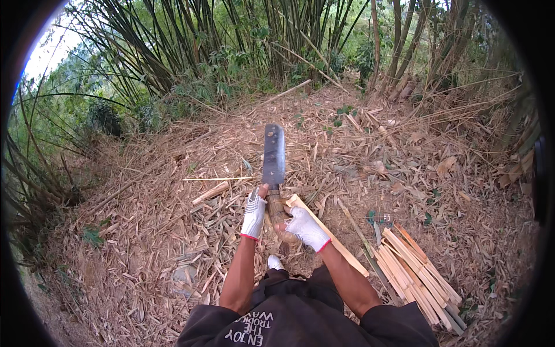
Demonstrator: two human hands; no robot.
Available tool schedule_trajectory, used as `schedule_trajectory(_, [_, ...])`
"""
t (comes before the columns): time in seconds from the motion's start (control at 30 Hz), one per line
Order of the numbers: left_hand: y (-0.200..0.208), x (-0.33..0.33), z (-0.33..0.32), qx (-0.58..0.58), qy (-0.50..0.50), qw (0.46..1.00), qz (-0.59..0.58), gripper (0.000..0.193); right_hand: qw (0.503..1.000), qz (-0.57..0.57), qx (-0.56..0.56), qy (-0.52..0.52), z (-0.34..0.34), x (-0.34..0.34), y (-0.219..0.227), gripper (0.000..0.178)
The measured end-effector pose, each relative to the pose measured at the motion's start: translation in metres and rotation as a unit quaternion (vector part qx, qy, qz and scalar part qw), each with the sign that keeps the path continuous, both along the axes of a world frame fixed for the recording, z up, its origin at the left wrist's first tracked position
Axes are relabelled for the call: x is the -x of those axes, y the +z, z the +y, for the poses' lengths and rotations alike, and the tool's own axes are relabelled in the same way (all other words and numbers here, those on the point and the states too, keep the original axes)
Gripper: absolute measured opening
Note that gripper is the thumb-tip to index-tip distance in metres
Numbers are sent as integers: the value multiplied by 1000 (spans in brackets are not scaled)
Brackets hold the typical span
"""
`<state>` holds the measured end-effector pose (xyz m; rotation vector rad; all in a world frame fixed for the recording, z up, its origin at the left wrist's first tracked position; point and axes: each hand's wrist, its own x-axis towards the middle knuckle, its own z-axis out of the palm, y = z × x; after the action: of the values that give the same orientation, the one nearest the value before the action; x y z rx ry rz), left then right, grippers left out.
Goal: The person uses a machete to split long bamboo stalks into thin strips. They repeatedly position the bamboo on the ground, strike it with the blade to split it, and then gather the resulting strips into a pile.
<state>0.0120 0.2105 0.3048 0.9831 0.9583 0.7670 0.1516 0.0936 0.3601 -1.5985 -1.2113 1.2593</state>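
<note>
A broad, dark-bladed machete point(273, 156) points away from me, its bright edge toward the right. My right hand point(306, 226), in a white work glove with a red cuff, is closed around the curved wooden handle point(276, 209). My left hand point(253, 214), gloved the same way, pinches the machete where blade meets handle; its bare fingertips show there, and the other fingers are partly hidden. Beneath the right hand and forearm runs a pale split wood strip point(341, 246).
A pile of split pale sticks point(419, 277) lies at my right, beside a longer greenish pole point(370, 254). One short wood piece point(210, 193) rests left of the blade. Dry leaves and chips point(156, 231) cover the ground. Bamboo clumps point(191, 46) stand behind; my white shoe point(275, 262) shows below.
</note>
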Motion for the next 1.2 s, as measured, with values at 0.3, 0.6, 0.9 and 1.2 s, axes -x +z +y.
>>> schedule_trajectory(0.3, [4,28,-39,-223,-175,913,293,59,927,358,62,-93,-15,-3,18,47])
schedule_trajectory(0.6, [-20,5,-50,-309,-156,859,377,45,872,473,-100,83,-58,-42,149,93])
schedule_trajectory(0.9, [-29,-28,-57,-328,-108,848,402,31,959,185,134,-169,-144,-48,83,47])
schedule_trajectory(1.2, [-41,-63,-39,-299,-134,805,495,28,965,228,-30,-123,-152,-97,123,56])
